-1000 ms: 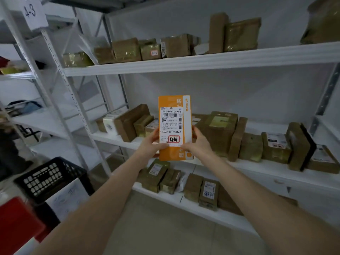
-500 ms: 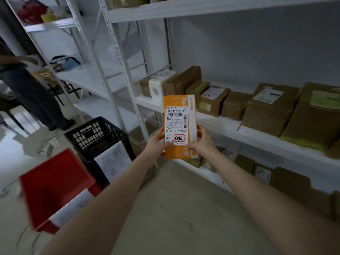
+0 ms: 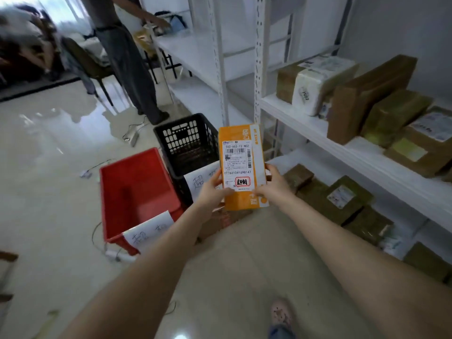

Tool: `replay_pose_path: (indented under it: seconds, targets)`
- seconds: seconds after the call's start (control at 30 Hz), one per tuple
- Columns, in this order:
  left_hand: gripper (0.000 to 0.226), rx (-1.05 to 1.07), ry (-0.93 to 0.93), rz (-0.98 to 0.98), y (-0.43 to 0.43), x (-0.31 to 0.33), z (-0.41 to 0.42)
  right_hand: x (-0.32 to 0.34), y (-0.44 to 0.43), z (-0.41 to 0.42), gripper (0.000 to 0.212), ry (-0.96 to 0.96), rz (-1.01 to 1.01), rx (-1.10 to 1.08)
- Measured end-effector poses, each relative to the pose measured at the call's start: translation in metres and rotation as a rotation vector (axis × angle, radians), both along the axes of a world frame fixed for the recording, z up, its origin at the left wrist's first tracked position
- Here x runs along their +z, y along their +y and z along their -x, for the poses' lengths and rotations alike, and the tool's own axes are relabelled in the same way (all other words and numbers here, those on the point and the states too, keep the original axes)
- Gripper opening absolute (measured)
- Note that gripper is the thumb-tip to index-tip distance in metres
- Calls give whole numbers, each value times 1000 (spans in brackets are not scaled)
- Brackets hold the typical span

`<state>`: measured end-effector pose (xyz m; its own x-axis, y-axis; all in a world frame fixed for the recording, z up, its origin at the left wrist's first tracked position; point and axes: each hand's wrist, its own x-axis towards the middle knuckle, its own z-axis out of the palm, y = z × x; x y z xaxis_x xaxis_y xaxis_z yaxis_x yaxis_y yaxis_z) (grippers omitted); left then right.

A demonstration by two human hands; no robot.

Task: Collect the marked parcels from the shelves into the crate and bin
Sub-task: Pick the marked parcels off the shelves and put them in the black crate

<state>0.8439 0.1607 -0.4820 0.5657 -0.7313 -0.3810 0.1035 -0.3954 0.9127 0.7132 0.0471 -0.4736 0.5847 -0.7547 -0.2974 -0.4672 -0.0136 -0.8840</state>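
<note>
I hold an orange parcel (image 3: pixel 241 165) upright in front of me, its white shipping label facing me with a red-ringed mark near the bottom. My left hand (image 3: pixel 212 192) grips its lower left edge and my right hand (image 3: pixel 271 183) grips its lower right edge. Behind the parcel on the floor stand a black lattice crate (image 3: pixel 186 140) and, left of it, a red bin (image 3: pixel 137 192), each with a handwritten paper sign on its near side. Both look empty from here.
White shelving (image 3: pixel 318 126) on the right carries brown taped parcels (image 3: pixel 362 104) on the middle and lower levels. A person (image 3: pixel 127 57) stands at the far shelf beyond the crate. Cables (image 3: pixel 132 135) lie on the glossy floor. My foot (image 3: pixel 281 316) shows at the bottom.
My view has swung left and down, away from the shelf toward the floor. The crate and bin now sit near the middle, and the parcel stays held in both hands.
</note>
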Motion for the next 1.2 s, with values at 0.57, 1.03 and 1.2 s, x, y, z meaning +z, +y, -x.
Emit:
replay_pose_path:
  seconds: [0.57, 1.03, 1.2]
  targets:
    - [75, 377, 81, -32, -81, -23, -169, -32, -126, -222, 83, -1, -92, 384]
    - [78, 316, 218, -141, -174, -105, -387, -108, -212, -434, 81, 197, -110, 386]
    - [77, 298, 286, -218, -207, -152, -450, -155, -239, -496, 78, 372, -82, 384]
